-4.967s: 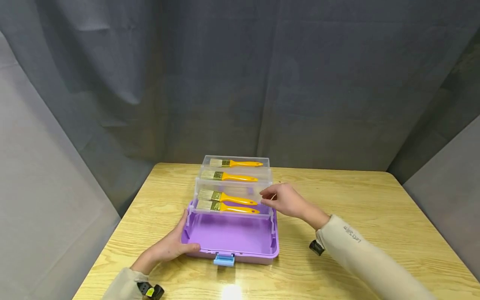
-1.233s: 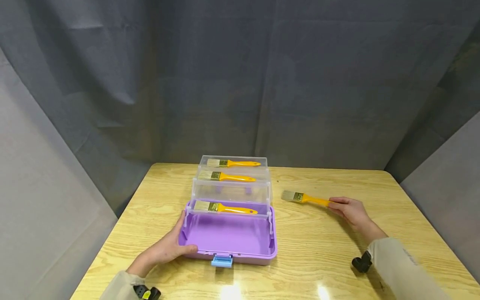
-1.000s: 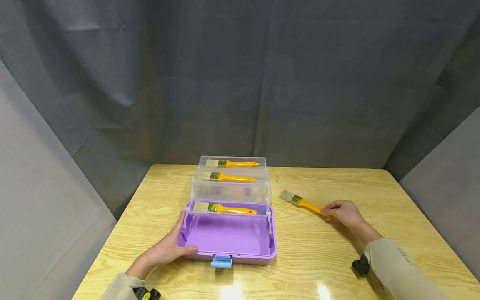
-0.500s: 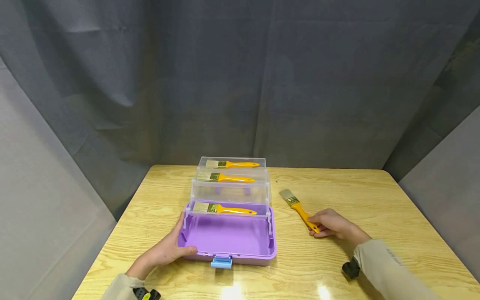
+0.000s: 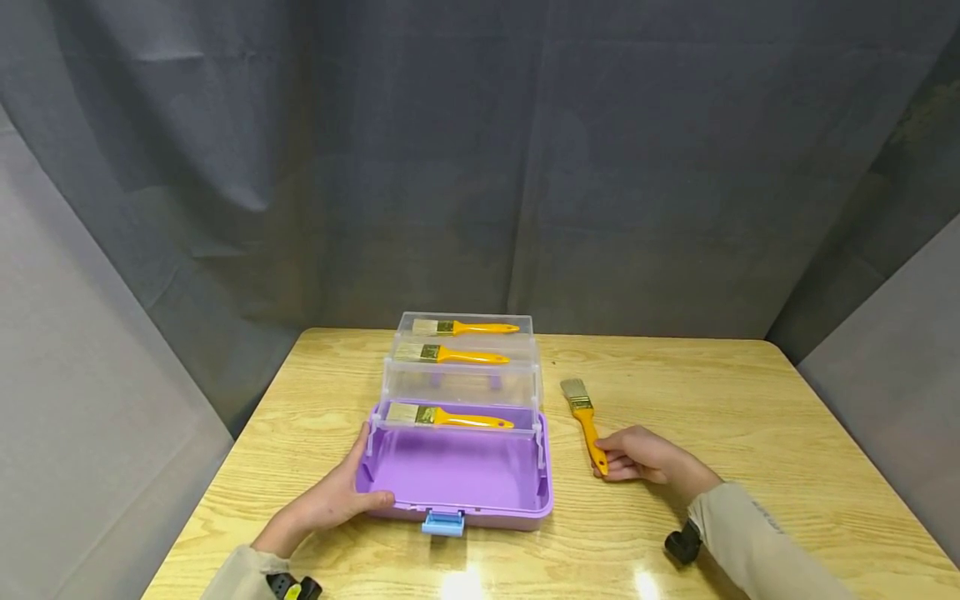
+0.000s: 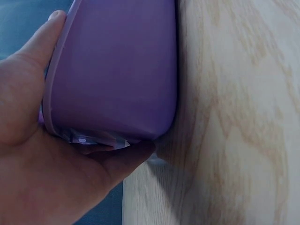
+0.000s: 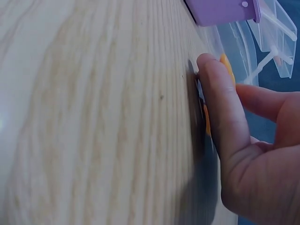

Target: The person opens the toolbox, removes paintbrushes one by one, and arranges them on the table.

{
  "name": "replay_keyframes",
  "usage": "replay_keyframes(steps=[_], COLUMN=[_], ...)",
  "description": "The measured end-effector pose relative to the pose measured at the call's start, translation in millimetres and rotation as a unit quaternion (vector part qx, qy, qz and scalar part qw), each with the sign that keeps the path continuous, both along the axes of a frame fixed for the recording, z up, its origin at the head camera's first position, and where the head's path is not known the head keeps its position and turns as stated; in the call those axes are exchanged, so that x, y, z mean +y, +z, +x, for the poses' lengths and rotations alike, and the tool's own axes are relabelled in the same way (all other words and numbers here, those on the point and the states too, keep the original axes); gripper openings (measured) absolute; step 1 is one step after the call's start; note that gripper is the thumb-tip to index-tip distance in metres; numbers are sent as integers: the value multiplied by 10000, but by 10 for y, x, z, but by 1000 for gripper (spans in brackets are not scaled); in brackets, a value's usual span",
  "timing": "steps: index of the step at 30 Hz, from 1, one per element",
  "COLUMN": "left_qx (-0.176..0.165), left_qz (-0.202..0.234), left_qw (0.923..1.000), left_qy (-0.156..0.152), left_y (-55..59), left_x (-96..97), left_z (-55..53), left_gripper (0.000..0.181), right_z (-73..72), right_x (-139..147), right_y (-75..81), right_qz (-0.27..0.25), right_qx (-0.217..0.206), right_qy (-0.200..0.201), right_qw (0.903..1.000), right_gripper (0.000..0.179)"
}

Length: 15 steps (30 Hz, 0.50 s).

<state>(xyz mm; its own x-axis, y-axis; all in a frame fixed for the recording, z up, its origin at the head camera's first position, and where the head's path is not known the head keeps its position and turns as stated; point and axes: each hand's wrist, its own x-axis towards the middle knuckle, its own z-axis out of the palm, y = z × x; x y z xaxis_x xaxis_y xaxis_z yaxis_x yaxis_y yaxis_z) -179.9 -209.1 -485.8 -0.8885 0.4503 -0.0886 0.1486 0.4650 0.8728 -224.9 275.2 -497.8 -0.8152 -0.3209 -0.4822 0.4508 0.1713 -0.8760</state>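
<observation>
The paintbrush (image 5: 587,433) lay to the right of the open purple box (image 5: 457,479), its long axis running nearly front to back, bristles pointing away from the person and slightly left, handle end toward the person. The right hand (image 5: 641,454) pinched that handle between thumb and fingers, while the left hand (image 5: 333,500) gripped the box's near left corner, thumb over the rim. Beneath spread a pale wood-grained table (image 5: 720,408), backed by a folded dark grey curtain (image 5: 420,167). Clear plastic trays (image 5: 459,385) rose in steps, holding three flat, pale-bristled brushes (image 5: 474,421) with glossy yellow handles, above a smooth, round-cornered base with a blue latch (image 5: 443,524)
</observation>
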Motion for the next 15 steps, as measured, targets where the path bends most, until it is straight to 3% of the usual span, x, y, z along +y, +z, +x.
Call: replay_keyframes(steps=[8, 15], left_qx=[-25, 5], left_qz=[33, 131], left_qw=[10000, 9999], left_qy=[-10, -75], left_y=[8, 27], left_x=[6, 1], left_z=[-3, 0], left_gripper=[117, 117], right_z=[11, 31], right_x=[-51, -68], right_y=[-10, -14], right_qz=[-111, 444], right_qx=[-26, 219], right_qy=[-49, -254], right_qw=[9999, 9984], right_gripper=[30, 27])
